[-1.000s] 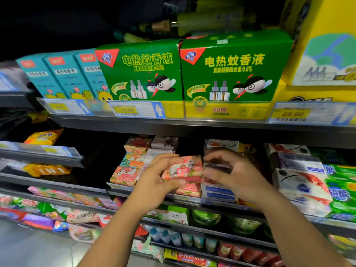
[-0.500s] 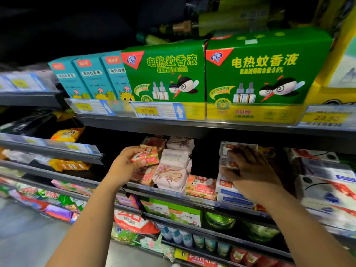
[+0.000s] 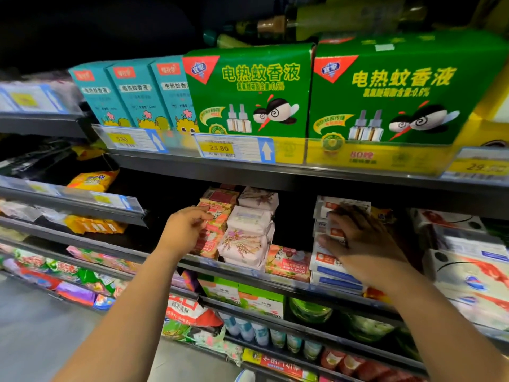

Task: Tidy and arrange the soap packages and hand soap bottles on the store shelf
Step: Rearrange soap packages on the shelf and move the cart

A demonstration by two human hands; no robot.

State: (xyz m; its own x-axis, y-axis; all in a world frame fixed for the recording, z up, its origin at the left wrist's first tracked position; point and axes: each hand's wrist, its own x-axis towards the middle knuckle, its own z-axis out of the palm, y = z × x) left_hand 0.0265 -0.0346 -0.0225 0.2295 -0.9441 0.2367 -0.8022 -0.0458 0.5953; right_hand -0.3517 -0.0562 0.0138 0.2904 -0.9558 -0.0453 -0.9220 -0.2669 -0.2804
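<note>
Your left hand (image 3: 187,230) reaches onto the middle metal store shelf (image 3: 242,271). Its fingers (image 3: 201,213) curl to pinch the top pink floral plastic-wrapped soap pack (image 3: 220,215) of a stack. At that stack's 3 o'clock sit white paper-wrapped soap bars (image 3: 248,238). Further toward 3 o'clock, your right hand (image 3: 363,241) presses spread, straight fingers onto stacked white cardboard soap boxes (image 3: 330,268).

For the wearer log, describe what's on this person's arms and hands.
The left forearm and right forearm are bare; no sleeve shows. The left hand and right hand are ungloved. No watch or bracelet shows at either wrist; rings cannot be told.
</note>
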